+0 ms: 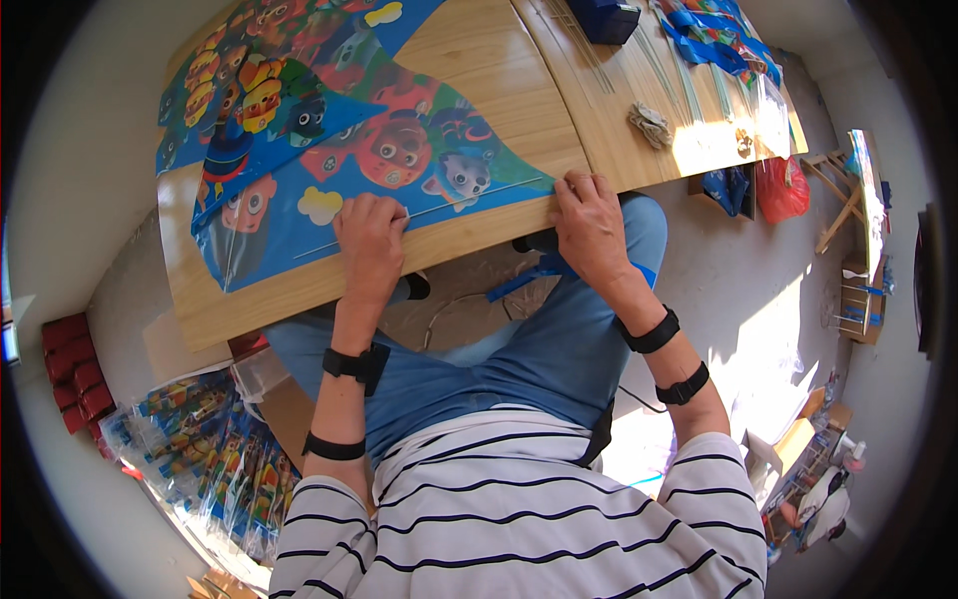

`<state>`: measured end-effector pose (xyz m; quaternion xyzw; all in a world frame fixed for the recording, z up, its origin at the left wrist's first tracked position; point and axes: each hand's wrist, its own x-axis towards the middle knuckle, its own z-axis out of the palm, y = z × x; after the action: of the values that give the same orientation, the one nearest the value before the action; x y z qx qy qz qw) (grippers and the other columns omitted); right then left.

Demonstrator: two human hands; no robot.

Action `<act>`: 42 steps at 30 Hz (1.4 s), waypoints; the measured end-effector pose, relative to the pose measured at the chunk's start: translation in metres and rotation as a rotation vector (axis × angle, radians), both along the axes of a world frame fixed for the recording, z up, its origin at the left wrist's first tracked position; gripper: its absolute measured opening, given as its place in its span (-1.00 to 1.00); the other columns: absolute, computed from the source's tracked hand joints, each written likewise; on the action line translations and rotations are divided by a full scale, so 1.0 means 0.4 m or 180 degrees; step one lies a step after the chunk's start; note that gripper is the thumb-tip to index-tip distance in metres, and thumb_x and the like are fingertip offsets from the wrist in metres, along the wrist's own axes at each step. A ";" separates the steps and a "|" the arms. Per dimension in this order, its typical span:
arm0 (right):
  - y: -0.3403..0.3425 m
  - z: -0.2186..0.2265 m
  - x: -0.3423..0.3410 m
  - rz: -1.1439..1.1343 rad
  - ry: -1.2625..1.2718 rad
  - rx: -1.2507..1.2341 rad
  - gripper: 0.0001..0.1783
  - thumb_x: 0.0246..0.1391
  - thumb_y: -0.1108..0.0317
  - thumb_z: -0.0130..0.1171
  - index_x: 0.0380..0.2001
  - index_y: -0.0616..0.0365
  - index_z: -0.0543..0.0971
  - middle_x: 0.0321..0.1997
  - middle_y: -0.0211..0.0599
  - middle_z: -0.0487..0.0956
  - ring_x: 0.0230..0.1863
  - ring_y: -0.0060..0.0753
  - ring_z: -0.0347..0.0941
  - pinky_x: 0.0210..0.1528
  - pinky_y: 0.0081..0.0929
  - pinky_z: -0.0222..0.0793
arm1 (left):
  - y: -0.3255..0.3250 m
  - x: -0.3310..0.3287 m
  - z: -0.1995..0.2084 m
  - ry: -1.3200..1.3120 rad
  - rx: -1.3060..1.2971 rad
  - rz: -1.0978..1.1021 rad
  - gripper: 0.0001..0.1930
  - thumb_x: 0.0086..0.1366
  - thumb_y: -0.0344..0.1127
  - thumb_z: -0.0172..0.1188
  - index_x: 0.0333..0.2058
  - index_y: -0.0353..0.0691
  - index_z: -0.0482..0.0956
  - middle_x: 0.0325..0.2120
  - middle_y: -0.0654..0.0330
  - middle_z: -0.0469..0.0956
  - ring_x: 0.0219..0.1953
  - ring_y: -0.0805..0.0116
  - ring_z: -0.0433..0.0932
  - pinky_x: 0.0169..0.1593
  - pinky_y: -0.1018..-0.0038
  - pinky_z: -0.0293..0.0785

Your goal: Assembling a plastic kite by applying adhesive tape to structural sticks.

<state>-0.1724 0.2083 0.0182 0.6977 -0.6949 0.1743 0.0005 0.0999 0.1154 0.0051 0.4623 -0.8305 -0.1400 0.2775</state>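
Note:
A blue kite sheet (282, 225) printed with cartoon faces lies spread on the wooden table, part of it folded over in a pointed flap. Along its near edge runs a thin pale rod (454, 208). My left hand (370, 248) is closed over that rod, with its knuckles up and the fingertips hidden. At the sheet's right corner, by the table edge, my right hand (591, 228) pinches the rod's end region together with the cloth. Its fingertips are partly covered, so the exact grip is hard to see.
Several thin rods (654, 60), a dark blue box (603, 20), a crumpled glove (651, 127) and blue ribbons (707, 42) lie on the table's far right. A red bag (782, 190) hangs beyond its edge. Bagged printed goods (215, 449) sit at lower left.

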 end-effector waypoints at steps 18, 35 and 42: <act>0.000 0.008 0.001 0.0028 -0.0035 0.0037 -0.53 -0.22 0.44 0.28 -0.14 0.31 0.50 -0.06 -0.14 0.43 0.00 -0.04 0.32 0.02 -0.18 0.30 | -0.011 0.004 0.009 -0.0212 -0.0041 -0.0210 -0.91 0.04 -0.47 0.21 -0.46 -0.14 0.48 -0.44 0.21 0.39 -0.26 0.15 0.37 -0.13 0.25 0.22; -0.070 0.006 -0.001 -0.0812 -0.1341 -0.0015 -0.85 -0.06 0.40 0.26 -0.38 0.19 0.58 -0.39 -0.12 0.56 -0.33 0.04 0.51 -0.28 -0.16 0.41 | -0.010 0.002 0.007 -0.0168 -0.0054 -0.0138 -0.91 0.06 -0.47 0.22 -0.44 -0.17 0.49 -0.44 0.18 0.40 -0.26 0.13 0.38 -0.13 0.25 0.23; -0.113 -0.035 -0.001 -0.1214 -0.1518 0.0493 -0.86 -0.12 0.34 0.31 -0.50 0.17 0.59 -0.51 -0.13 0.59 -0.37 -0.03 0.55 -0.31 -0.21 0.41 | -0.007 0.004 0.002 -0.0138 -0.0039 -0.0130 -0.90 0.06 -0.48 0.21 -0.42 -0.19 0.50 -0.43 0.16 0.42 -0.26 0.12 0.38 -0.13 0.26 0.23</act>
<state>-0.1726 0.1632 0.0043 0.4922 -0.8049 0.2763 -0.1829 0.1014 0.1126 0.0058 0.4465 -0.8464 -0.1305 0.2594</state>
